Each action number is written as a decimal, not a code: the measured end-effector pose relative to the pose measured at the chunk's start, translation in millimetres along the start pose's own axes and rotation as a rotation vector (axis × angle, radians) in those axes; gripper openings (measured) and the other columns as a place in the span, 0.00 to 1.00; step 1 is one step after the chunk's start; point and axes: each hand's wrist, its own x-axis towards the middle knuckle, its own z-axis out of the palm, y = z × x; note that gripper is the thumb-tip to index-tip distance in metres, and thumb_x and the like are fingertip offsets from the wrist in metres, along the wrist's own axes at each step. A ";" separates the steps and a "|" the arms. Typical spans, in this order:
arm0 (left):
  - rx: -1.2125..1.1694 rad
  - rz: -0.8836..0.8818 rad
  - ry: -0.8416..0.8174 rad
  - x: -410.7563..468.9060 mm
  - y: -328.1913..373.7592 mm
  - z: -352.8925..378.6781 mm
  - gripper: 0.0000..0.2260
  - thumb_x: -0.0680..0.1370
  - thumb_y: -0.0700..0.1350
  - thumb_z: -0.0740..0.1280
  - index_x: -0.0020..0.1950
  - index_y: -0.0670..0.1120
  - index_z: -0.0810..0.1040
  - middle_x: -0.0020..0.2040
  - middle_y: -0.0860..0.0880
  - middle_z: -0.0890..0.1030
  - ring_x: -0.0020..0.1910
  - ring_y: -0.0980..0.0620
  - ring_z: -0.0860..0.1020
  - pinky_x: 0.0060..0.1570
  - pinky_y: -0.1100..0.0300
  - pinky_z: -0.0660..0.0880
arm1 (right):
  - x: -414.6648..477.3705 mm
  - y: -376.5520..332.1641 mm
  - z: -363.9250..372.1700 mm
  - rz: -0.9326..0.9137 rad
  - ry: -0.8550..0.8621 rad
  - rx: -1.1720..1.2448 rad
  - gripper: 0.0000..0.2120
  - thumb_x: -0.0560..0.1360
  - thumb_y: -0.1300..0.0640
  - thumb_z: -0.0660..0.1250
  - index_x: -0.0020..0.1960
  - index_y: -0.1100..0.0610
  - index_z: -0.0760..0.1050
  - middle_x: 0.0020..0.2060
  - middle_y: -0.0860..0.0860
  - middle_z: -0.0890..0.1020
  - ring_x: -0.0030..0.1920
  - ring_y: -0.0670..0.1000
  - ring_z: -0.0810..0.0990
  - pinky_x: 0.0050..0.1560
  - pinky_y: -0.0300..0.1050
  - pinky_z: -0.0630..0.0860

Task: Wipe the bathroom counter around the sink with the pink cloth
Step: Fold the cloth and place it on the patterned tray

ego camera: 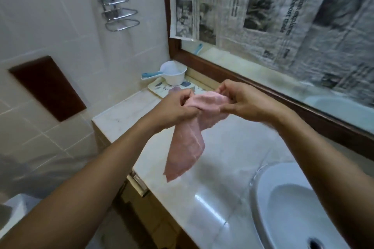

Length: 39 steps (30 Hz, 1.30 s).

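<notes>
Both hands, the left hand (178, 107) and right hand (240, 105), are pinching the pink cloth (188, 143) in the air above the table (212, 198), left of the sink (283, 208). Folding it into a flat pad first should wipe more evenly.

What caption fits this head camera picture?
Both hands, left hand and right hand, hold a pink cloth above the counter beside the sink.

Cut off by right and bottom edges: white oval ceramic sink (287, 204). Blurred beyond reading: grey newspaper sheets (273, 10) covering mirror.
</notes>
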 end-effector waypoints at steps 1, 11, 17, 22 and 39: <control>0.001 0.022 0.031 4.8 5.0 -5.0 0.07 0.75 0.42 0.71 0.40 0.49 0.75 0.38 0.51 0.77 0.38 0.56 0.76 0.39 0.59 0.74 | -2.3 1.7 -7.2 0.012 0.000 -0.064 0.10 0.74 0.50 0.78 0.51 0.45 0.78 0.39 0.45 0.83 0.41 0.48 0.81 0.42 0.48 0.77; 0.166 0.063 -0.401 48.8 1.9 -53.1 0.16 0.75 0.61 0.73 0.58 0.55 0.81 0.52 0.48 0.83 0.54 0.46 0.82 0.57 0.43 0.81 | 29.6 -25.9 -14.3 0.002 0.238 0.100 0.03 0.80 0.53 0.64 0.51 0.47 0.77 0.44 0.42 0.81 0.45 0.45 0.79 0.51 0.51 0.79; -0.165 0.239 -0.225 82.5 3.0 -73.4 0.06 0.81 0.46 0.71 0.52 0.44 0.84 0.44 0.49 0.85 0.46 0.55 0.83 0.50 0.57 0.79 | 52.3 -53.8 -7.0 0.050 0.290 0.247 0.09 0.77 0.47 0.73 0.55 0.48 0.82 0.47 0.48 0.86 0.49 0.50 0.86 0.50 0.49 0.84; -0.273 0.278 -0.192 102.7 1.6 -87.6 0.08 0.84 0.38 0.65 0.54 0.43 0.85 0.45 0.47 0.87 0.45 0.51 0.85 0.47 0.58 0.81 | 49.4 -53.2 -18.0 0.203 0.208 -0.066 0.04 0.74 0.55 0.78 0.46 0.52 0.83 0.38 0.48 0.86 0.39 0.45 0.83 0.44 0.49 0.80; -0.345 0.196 -0.159 98.9 -21.7 -120.2 0.05 0.77 0.35 0.74 0.51 0.40 0.86 0.43 0.45 0.88 0.43 0.52 0.85 0.45 0.62 0.81 | 11.7 -47.9 -20.9 0.421 0.449 -0.003 0.08 0.73 0.64 0.77 0.42 0.52 0.86 0.37 0.48 0.88 0.39 0.46 0.86 0.44 0.45 0.83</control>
